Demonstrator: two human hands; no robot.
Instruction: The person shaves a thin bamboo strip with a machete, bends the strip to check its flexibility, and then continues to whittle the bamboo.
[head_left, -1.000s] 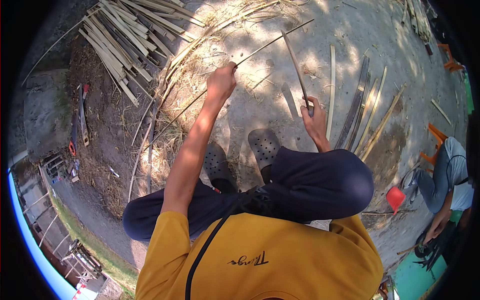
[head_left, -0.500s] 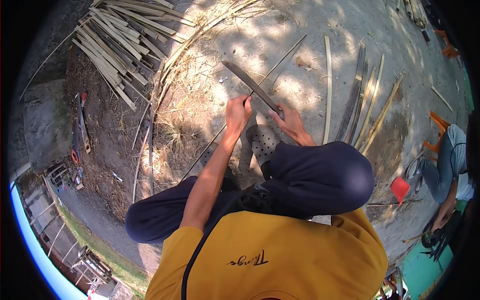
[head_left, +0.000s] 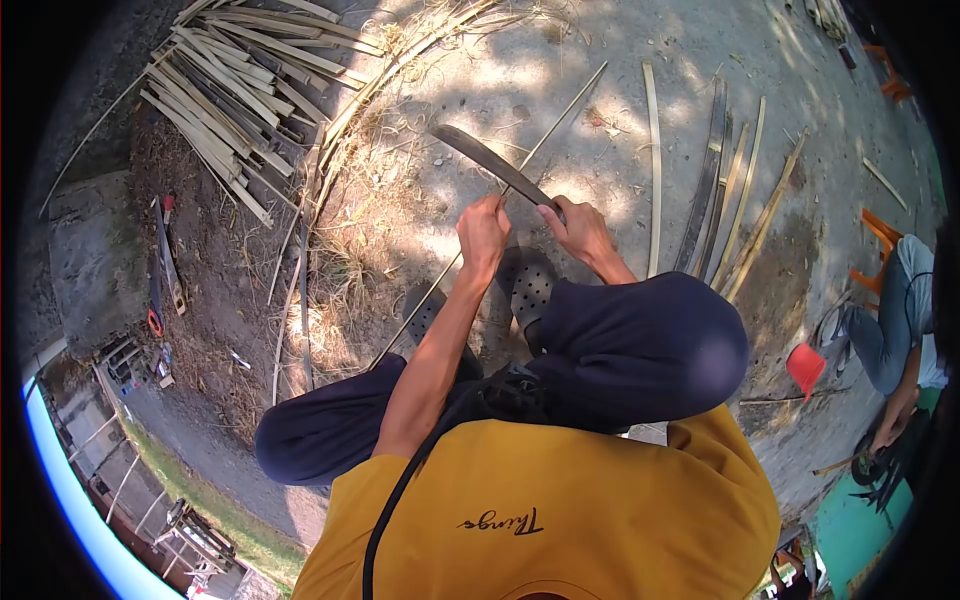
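Observation:
A long thin bamboo strip (head_left: 566, 112) runs diagonally from the sunlit ground ahead down past my left knee. My left hand (head_left: 482, 236) is closed around it near its middle. With my right hand (head_left: 586, 236) I grip the handle of a machete (head_left: 484, 154), which my fingers largely cover. Its dark blade points up and left, crossing the strip just beyond my left fingers. Whether the edge is cutting into the strip cannot be made out. Both hands are above my dark perforated clogs (head_left: 530, 292).
A heap of split bamboo (head_left: 235, 85) lies at upper left. More strips (head_left: 742, 205) lie on the ground to the right. A saw (head_left: 157, 265) lies on the left. Another person (head_left: 890, 335) sits at far right near a red object (head_left: 804, 370) and an orange chair (head_left: 880, 240).
The machete has slid slightly left across the strip, its tip now farther left. My left hand has shifted a little to the right, and my right hand slightly upward.

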